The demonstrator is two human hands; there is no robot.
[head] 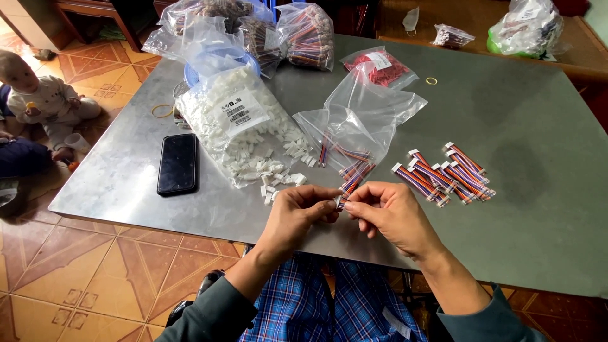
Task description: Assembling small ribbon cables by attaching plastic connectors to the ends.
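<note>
While the left hand (303,204) pinches a small white connector (336,202), the right hand (387,209) closes its fingers on a striped wire bundle (350,185), ends meeting above the surface (506,114) edge. Loose connectors (278,183) and finished bundles (443,174) lie within easy reach.

black phone (178,164), white connectors (244,136), grey table (519,126)

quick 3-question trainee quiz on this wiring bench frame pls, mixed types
1. True or false: the black phone lies screen-up beside the bag of white connector housings.
2. What do the left hand and right hand pinch between them? A) rubber band B) striped ribbon-cable piece C) face mask
3. Where do the finished cables lie: on the person's left or right of the hands?

Key: 1 true; 2 B; 3 right, on the metal table.
</note>
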